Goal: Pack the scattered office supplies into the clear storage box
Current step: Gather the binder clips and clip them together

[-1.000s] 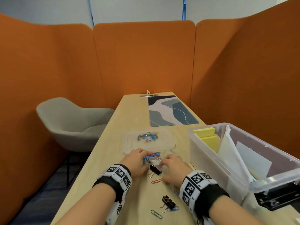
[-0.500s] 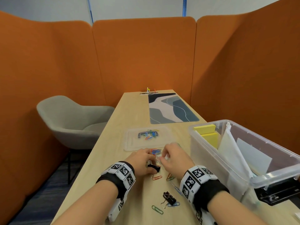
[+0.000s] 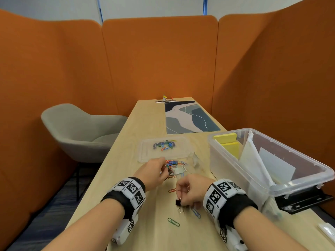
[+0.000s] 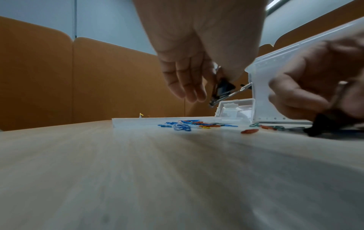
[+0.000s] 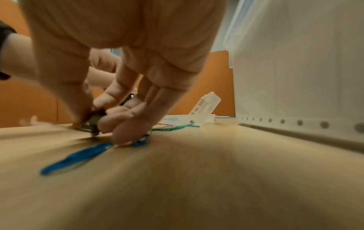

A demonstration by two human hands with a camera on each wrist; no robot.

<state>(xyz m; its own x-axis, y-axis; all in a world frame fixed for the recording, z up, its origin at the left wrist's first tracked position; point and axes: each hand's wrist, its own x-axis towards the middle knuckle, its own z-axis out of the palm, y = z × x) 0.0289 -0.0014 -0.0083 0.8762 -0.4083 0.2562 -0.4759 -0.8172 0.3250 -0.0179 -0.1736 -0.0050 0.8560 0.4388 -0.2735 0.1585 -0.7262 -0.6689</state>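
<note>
1. The left hand (image 3: pixel 154 173) hangs just above the counter (image 3: pixel 145 223), pinching a black binder clip (image 4: pixel 222 89) between thumb and forefinger while its other fingers (image 4: pixel 185 84) hang loose and straight.
2. Just past its fingertips lies a heap of coloured paper clips (image 3: pixel 171 163), and beyond that a flat clear lid (image 3: pixel 148 153) holding a few more.
3. To the right of the heap, a small clear case (image 5: pixel 204 107) stands open.
4. The right hand (image 3: pixel 190 192), nearer the person than the left, pinches a second black binder clip (image 3: pixel 178 202) that touches the counter.
5. A blue paper clip (image 5: pixel 78 157) lies under its little finger; a green paper clip (image 3: pixel 173 222) lies nearer the person.
6. The clear storage box (image 3: pixel 308 182) stands just right of the right hand, with yellow sticky notes (image 3: pixel 225 137) and papers inside.
</note>
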